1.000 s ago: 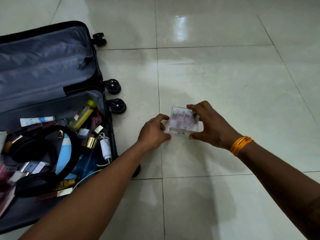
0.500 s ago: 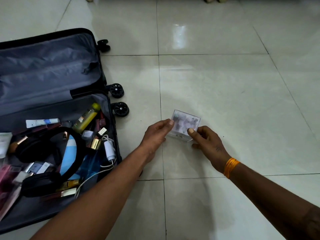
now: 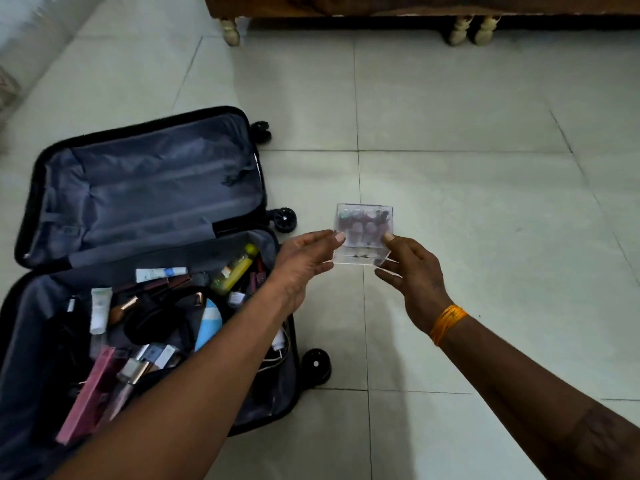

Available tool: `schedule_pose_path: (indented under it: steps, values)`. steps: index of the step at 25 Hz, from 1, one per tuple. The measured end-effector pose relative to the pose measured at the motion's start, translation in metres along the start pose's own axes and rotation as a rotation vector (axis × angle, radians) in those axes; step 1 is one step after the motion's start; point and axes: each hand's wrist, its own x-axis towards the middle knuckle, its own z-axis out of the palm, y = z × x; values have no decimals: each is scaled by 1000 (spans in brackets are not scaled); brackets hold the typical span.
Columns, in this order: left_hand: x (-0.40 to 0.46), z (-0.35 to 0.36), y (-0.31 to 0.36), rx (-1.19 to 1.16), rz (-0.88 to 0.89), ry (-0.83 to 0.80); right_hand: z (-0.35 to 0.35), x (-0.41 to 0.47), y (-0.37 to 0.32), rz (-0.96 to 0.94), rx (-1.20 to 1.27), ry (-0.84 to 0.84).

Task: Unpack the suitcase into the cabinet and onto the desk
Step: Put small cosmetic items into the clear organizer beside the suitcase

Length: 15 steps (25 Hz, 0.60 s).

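Head view: a person holds a small clear plastic box (image 3: 363, 233) above the tiled floor (image 3: 467, 202), to the right of the open suitcase (image 3: 145, 209), both hands raised in front of the camera. The left hand (image 3: 304, 261) pinches the box's left edge between thumb and curled fingers (image 3: 337, 237); the right hand (image 3: 412, 271), with an orange thread band (image 3: 446, 322) at the wrist, pinches the right edge the same way, its lower fingers loosely spread beneath. Small pinkish items show dimly through the lid; what they are cannot be told. The suitcase's lower half remains crowded: a yellow bottle (image 3: 235, 270), a white tube (image 3: 159, 273), a light-blue bottle (image 3: 209, 323), a pink flat pack (image 3: 86, 396), black headphones (image 3: 149, 317) and a white cable. Wooden furniture (image 3: 346, 5) on pale turned legs stands along the far edge of the floor. The box looks light and rigid, but its smooth walls may be slippery and its thin plastic could crack if dropped; gripping opposite edges and keeping it level seems the safest hold for carrying it to its place
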Motion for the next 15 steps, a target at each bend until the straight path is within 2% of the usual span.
schedule_pose_path:
  steps: [7,11,15]
  values:
    - [-94,-33,173,-65,46,48,84,-76,-171,42,5,-76]
    - [-187,-17,296,-78,39,79,110,-159,-288,59,56,-69]
    - [-272,17,405,-48,26,72,106,-248,-402,71,86,-28]
